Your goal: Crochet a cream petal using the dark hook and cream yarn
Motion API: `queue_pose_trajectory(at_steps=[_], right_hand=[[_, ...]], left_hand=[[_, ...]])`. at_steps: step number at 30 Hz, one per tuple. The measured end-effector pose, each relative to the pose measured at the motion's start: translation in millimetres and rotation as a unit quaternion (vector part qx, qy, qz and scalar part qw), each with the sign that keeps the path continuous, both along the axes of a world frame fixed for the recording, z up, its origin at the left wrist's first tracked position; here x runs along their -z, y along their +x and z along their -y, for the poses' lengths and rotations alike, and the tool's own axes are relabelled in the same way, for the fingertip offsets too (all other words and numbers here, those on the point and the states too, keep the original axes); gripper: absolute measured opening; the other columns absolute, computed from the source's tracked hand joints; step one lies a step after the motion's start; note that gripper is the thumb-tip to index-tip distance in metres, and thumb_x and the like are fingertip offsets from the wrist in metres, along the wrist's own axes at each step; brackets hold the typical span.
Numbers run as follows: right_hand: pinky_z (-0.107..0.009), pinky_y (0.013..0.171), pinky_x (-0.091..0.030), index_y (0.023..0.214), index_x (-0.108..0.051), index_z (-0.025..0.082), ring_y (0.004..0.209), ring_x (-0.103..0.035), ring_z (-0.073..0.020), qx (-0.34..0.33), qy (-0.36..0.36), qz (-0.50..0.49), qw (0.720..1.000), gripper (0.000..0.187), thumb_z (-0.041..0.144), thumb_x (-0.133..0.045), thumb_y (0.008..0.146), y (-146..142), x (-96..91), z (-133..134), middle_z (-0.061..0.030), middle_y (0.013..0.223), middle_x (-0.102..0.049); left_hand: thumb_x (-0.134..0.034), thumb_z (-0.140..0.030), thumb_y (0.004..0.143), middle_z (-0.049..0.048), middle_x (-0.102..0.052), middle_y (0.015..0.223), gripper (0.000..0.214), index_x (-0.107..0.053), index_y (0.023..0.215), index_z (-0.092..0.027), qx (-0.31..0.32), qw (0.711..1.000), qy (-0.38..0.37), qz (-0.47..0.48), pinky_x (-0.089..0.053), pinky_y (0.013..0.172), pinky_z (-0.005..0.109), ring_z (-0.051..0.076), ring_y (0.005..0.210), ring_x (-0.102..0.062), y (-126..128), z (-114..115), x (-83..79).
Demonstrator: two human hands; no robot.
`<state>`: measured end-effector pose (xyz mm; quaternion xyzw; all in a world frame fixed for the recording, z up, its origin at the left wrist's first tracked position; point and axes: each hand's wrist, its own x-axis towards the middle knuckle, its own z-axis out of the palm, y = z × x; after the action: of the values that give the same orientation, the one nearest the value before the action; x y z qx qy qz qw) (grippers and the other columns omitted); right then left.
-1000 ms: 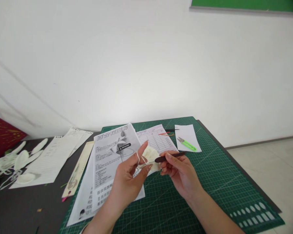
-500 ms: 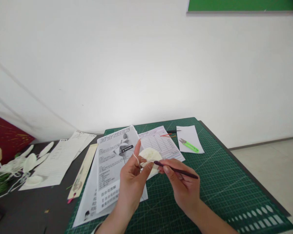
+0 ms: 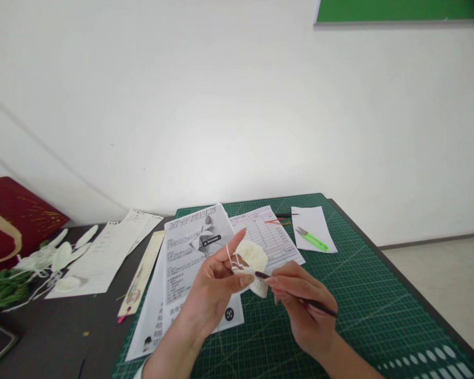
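Left hand [image 3: 215,287] pinching cream crochet piece [image 3: 253,261], yarn over finger — right hand [image 3: 306,310] gripping dark hook [image 3: 300,299]

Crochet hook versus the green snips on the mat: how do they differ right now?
The crochet hook is dark, thin and straight, gripped in the right hand, its tip at the cream crocheted piece held by the left hand. The green snips are bright green with grey blades, untouched, lying flat on a white paper slip at the far side of the cutting mat. Both are small hand tools over that mat.
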<state>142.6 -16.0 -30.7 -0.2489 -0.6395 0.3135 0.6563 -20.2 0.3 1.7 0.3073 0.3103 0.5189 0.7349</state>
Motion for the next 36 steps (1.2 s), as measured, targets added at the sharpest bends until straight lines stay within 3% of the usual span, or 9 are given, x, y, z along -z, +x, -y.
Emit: queue_pose_trajectory(at_steps=[3,9,23,29,36], right_hand=[[-0.027,0.052,-0.048,0.098,-0.073,0.023,0.061,-0.059,-0.0139,-0.041,-0.050,-0.038,0.997,0.029,0.003,-0.058,0.082,1,1.5,0,-0.0044,0.081,-0.066],[-0.024,0.046,-0.046,0.092,-0.074,0.024,0.062,-0.058,-0.0142,-0.091,-0.126,-0.117,0.981,0.018,0.013,-0.062,0.084,3,4.9,-1,-0.0050,0.079,-0.067],[-0.016,0.044,-0.048,0.090,-0.074,0.021,0.064,-0.059,-0.0122,-0.135,-0.162,-0.195,0.958,0.011,0.020,-0.064,0.084,8,1.3,-3,-0.0038,0.073,-0.064],[-0.019,0.042,-0.049,0.088,-0.074,0.022,0.059,-0.057,-0.0120,-0.136,-0.159,-0.179,0.961,0.010,0.021,-0.064,0.084,12,-0.5,-5,-0.0039,0.072,-0.063],[-0.023,0.042,-0.047,0.084,-0.075,0.023,0.058,-0.055,-0.0142,-0.138,-0.150,-0.144,0.968,0.010,0.023,-0.065,0.084,19,-3.0,-6,-0.0047,0.070,-0.063]], left_hand=[[-0.081,-0.008,0.061,-0.0047,-0.064,0.060,0.064,-0.064,0.120,-0.025,0.011,1.000,0.011,-0.002,-0.043,0.062,0.018,0.007,0.059,-0.056,-3,0,2.1],[-0.082,-0.010,0.061,-0.0053,-0.059,0.059,0.062,-0.065,0.119,-0.025,0.022,0.999,0.015,-0.023,-0.040,0.060,0.018,0.007,0.060,-0.053,-7,3,-0.5],[-0.083,-0.012,0.057,-0.0025,-0.063,0.066,0.059,-0.069,0.113,-0.028,0.067,0.997,0.008,-0.046,-0.040,0.059,0.017,0.008,0.063,-0.055,-16,1,-3.6],[-0.083,-0.013,0.052,-0.0023,-0.060,0.060,0.058,-0.072,0.108,-0.024,0.084,0.995,-0.032,-0.036,-0.036,0.053,0.018,0.008,0.056,-0.049,-16,3,-7.2],[-0.079,-0.008,0.050,-0.0024,-0.056,0.060,0.059,-0.073,0.108,-0.019,0.132,0.990,-0.054,-0.014,-0.027,0.051,0.021,0.008,0.054,-0.046,-20,3,-0.5]])
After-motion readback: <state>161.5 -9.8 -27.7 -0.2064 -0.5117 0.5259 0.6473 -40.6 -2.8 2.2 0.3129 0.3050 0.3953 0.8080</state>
